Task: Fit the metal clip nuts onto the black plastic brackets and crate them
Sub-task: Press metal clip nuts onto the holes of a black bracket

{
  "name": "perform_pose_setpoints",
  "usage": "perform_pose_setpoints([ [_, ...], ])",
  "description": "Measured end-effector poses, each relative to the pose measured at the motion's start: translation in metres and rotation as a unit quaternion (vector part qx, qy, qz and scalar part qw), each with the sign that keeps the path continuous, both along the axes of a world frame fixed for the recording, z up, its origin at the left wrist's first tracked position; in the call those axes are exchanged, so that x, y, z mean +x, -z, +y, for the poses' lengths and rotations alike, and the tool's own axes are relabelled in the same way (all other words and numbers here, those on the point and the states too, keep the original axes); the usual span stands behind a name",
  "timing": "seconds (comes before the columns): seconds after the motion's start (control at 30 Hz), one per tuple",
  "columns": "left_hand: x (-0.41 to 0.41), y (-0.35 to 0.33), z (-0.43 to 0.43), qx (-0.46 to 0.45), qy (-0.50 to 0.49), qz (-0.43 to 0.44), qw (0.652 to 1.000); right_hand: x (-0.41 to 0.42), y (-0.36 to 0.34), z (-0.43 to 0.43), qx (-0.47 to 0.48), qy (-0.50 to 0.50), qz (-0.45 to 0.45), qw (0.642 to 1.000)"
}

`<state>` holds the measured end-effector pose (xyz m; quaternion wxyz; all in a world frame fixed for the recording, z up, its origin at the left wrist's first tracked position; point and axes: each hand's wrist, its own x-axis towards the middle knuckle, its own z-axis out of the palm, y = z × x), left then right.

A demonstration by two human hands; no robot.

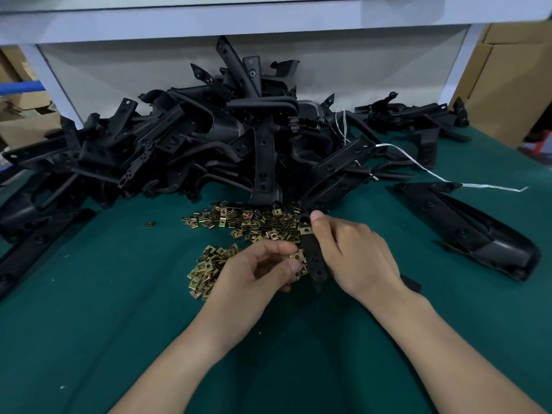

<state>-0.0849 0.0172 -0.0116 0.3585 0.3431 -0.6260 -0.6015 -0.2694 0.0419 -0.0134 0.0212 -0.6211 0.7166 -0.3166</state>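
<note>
Green bench (119, 294), brackets (209, 138) mostly bare — my right hand (355, 255) grips bracket (313, 258), one clip (304, 230) fitted; left hand (254, 270) pinches clip nut (298, 257).

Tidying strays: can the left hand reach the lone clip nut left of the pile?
Probably yes: only green cloth lies between left hand and lone clip nut, though it pinches another nut.

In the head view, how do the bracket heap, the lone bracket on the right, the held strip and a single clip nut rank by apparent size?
1. bracket heap
2. lone bracket
3. held strip, partly hidden by the right hand, so less sure
4. clip nut pinched by the left hand
</note>
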Motion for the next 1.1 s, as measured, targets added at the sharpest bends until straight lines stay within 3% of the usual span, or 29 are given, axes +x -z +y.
perform_pose_setpoints([
  [0.5,0.001,0.0,-0.001,0.019,0.013,-0.026,0.999,0.004,0.0,0.0,-0.004,0.015,0.037,0.999],
  [0.8,0.002,0.001,-0.005,0.229,0.082,0.107,0.964,0.008,-0.002,0.002,-0.031,0.021,0.06,0.997],
  [1.1,0.008,0.0,-0.013,0.295,0.142,0.125,0.936,0.012,-0.002,0.003,-0.072,0.01,0.066,0.995],
])
